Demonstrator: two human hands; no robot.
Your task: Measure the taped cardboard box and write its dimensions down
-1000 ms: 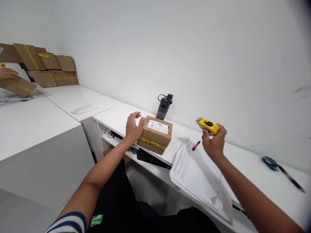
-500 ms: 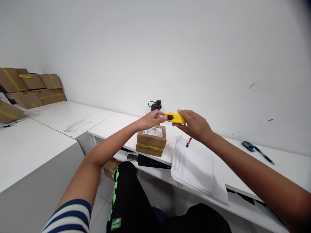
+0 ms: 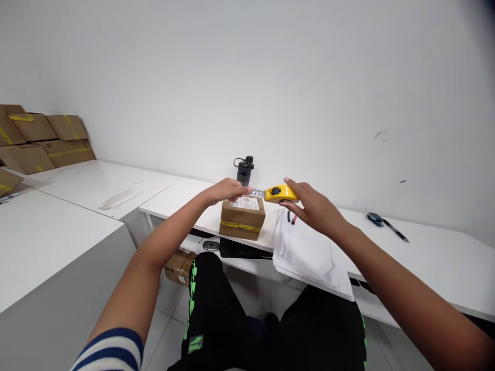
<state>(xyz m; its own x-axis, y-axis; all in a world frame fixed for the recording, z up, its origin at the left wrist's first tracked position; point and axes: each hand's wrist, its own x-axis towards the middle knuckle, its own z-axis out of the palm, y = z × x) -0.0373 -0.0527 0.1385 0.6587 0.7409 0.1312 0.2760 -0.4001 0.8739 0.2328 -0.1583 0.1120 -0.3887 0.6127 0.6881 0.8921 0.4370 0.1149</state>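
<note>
My right hand [image 3: 315, 205] grips the yellow case of a tape measure [image 3: 281, 194], which has a black lock button on its side. A short length of the numbered tape blade [image 3: 258, 194] sticks out to the left. The blade's end is pinched in the fingers of my left hand [image 3: 229, 190], which hide its tip. Just below the blade stands a taped cardboard box [image 3: 242, 220] with a white label [image 3: 246, 203] on top. Both hands are above the white desk, over the box and the paper stack beside it.
A black bottle [image 3: 244, 171] stands behind the box. Right of it lie a stack of papers [image 3: 305, 252] and, farther off, a dark tape roll with a strap-like piece [image 3: 375, 219]. Cardboard boxes [image 3: 65, 149] are piled at far left. A grey oval object [image 3: 211, 246] sits on the lower shelf.
A short stretch of blade has come out between my hands. My left hand has moved left, away from the yellow case. The camera view has shifted slightly right.
</note>
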